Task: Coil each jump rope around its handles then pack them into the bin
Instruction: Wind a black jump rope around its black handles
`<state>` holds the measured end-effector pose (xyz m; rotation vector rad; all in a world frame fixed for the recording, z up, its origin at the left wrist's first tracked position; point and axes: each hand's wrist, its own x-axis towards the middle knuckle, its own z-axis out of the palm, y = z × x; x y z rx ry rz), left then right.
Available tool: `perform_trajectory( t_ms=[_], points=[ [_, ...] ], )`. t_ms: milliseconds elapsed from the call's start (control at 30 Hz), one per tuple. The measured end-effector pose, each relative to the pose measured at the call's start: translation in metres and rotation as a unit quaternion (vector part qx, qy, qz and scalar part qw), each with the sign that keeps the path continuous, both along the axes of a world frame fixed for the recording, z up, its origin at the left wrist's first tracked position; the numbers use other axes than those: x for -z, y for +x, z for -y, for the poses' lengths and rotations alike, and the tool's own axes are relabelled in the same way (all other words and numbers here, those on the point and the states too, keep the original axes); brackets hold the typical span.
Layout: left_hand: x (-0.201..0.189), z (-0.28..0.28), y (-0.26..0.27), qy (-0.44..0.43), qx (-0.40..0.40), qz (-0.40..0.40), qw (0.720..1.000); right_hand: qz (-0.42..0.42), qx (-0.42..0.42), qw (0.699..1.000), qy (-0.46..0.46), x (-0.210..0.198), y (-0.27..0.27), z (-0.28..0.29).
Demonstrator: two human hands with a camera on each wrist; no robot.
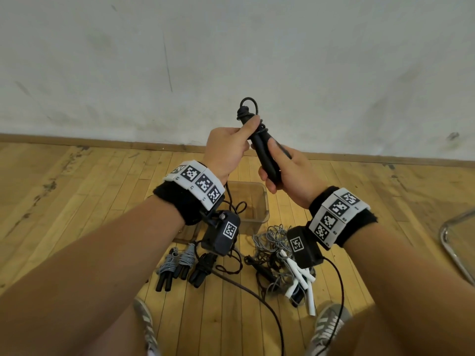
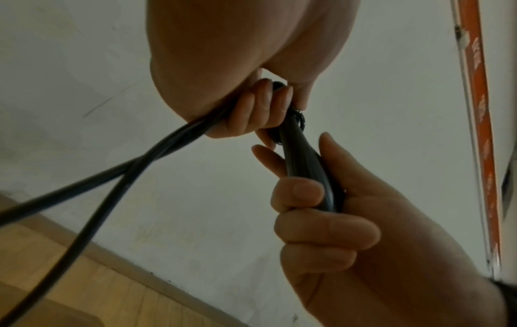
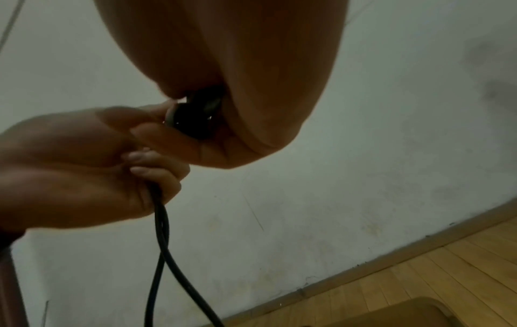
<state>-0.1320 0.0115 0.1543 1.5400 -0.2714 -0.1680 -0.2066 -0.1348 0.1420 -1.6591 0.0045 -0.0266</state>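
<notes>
The right hand (image 1: 285,170) clasps the black handles (image 1: 267,155) chest-high above the bin (image 1: 259,201) while the left hand (image 1: 228,150) pinches the black cord (image 2: 117,177) near their top, so each wrap should probably stay taut, snug against the last.

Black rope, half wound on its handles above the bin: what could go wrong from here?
1. Only a few turns sit near the handles' tops; if the left hand slackens the rope, they may unwind.
2. The free rope hangs toward the tangled pile on the floor and could snag there.
3. The right hand holds both handles; they could slip apart.
</notes>
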Motion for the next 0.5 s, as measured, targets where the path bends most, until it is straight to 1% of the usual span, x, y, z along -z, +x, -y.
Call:
perform_trajectory(
  t_ms=[67,167,233,333,433,500],
  points=[
    [-0.0009,0.0003,0.0006,-0.025,0.005,-0.024,0.999,-0.015,-0.004,0.999,0.037,-0.0009,0.0015,0.0001],
    [-0.0035,-0.0007,-0.0021,-0.066,0.035,-0.058,0.996,-0.036,-0.026,0.993,0.107,-0.005,0.0008,0.0024],
    [-0.0045,-0.0005,-0.0047,-0.087,0.058,-0.069,0.992,-0.037,-0.028,0.991,0.127,-0.0051,-0.0002,0.0033],
    [-0.0051,-0.0004,-0.0035,-0.079,0.064,-0.057,0.993,-0.006,-0.017,0.995,0.094,-0.0023,0.0001,0.0026],
    [-0.0036,-0.0013,-0.001,-0.031,0.052,-0.037,0.998,0.037,-0.009,0.999,0.023,-0.0029,-0.0016,0.0032],
    [-0.0019,-0.0016,-0.0009,0.002,0.033,-0.037,0.999,0.069,0.016,0.997,-0.032,-0.0031,-0.0016,0.0062]
  ],
)
